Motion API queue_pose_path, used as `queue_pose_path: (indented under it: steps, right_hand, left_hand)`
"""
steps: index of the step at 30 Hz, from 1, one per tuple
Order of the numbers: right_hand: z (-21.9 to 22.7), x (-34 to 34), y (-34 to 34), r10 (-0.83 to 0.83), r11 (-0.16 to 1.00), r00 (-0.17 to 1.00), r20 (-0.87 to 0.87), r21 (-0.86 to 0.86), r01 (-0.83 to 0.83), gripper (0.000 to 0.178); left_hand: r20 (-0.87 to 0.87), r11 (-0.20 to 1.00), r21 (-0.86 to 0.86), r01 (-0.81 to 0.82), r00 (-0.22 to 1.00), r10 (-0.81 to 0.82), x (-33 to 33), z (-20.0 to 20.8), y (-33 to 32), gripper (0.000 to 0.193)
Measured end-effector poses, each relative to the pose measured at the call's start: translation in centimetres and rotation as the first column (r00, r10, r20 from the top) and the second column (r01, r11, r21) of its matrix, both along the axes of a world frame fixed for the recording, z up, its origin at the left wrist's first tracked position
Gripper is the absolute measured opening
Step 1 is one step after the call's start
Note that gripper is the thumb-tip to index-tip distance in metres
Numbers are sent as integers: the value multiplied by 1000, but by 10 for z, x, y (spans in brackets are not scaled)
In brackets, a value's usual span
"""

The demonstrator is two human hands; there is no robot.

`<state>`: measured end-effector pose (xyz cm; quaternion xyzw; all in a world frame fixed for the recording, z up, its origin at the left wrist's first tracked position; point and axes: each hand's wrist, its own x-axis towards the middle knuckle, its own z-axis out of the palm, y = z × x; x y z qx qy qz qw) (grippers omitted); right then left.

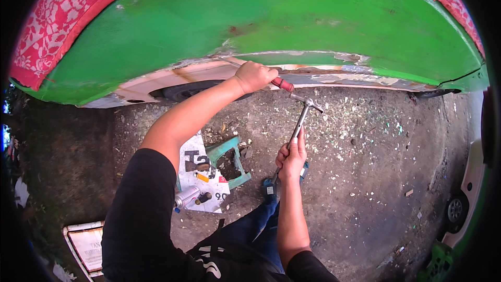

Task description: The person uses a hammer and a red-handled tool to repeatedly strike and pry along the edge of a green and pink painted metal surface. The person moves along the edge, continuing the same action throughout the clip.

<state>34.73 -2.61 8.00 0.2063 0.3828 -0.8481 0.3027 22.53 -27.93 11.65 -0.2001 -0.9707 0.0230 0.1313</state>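
A green vehicle body spans the far side, its lower strip of pale and grey paint cracked and peeling. My left hand is closed round a red-handled tool, which looks like a screwdriver or chisel. Its thin metal shaft slants up to the left and meets the edge of the peeling strip. In my right hand is a hammer with a metal shaft. The hammer's head is at the butt of the red handle; whether they touch, I cannot tell.
A green plastic stool stands left of my legs, beside a printed white sheet bearing a spray can and small tools. Paint flakes litter the ground. Patterned red cloth drapes the vehicle. Another vehicle's wheel shows at right.
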Motion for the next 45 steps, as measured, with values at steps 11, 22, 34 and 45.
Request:
queue_pose_path:
  steps: [11,22,34,45]
  right_hand:
    - [11,-14,-8,16,994,997,-77,106,-8,50]
    - [23,-36,5,-314,941,947,-67,109,320,49]
    - [15,-44,2,17,999,1000,-18,44,-16,47]
    - [19,-61,25,-146,978,982,-116,131,161,48]
  left_hand:
    - [-16,1000,20,-16,1000,17,-6,-3,0,8]
    - [-28,997,31,-69,997,70,-7,-3,1,5]
    - [-11,991,22,-132,991,132,-16,-2,4,5]
    - [18,985,30,-173,985,172,-15,1,5,10]
